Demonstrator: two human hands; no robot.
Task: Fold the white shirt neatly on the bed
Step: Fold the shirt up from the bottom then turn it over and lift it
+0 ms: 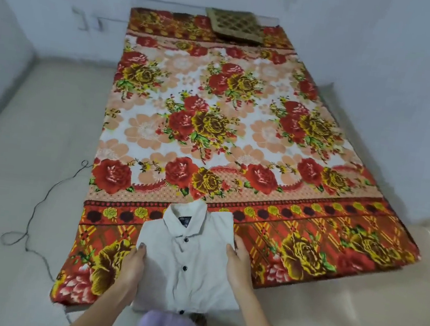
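We find the white shirt (pixel 185 262) lying at the near end of the bed (pixel 214 114), on the flowered blanket (pixel 305 255), collar away from the person and button front up. It is already a compact rectangle with no sleeve showing at either side.

The left hand (pixel 132 263) lies along the left edge, fingers closed over the fold; whether they pinch cloth we cannot tell. The right hand (pixel 240 258) lies along the right edge, fingers together, thumb resting on top of the cloth.

We judge the step in hand to be the final squaring of the side folds. The next move, in our view, calls for even pressure along both edges, smoothing the front and leaving the collar undisturbed.
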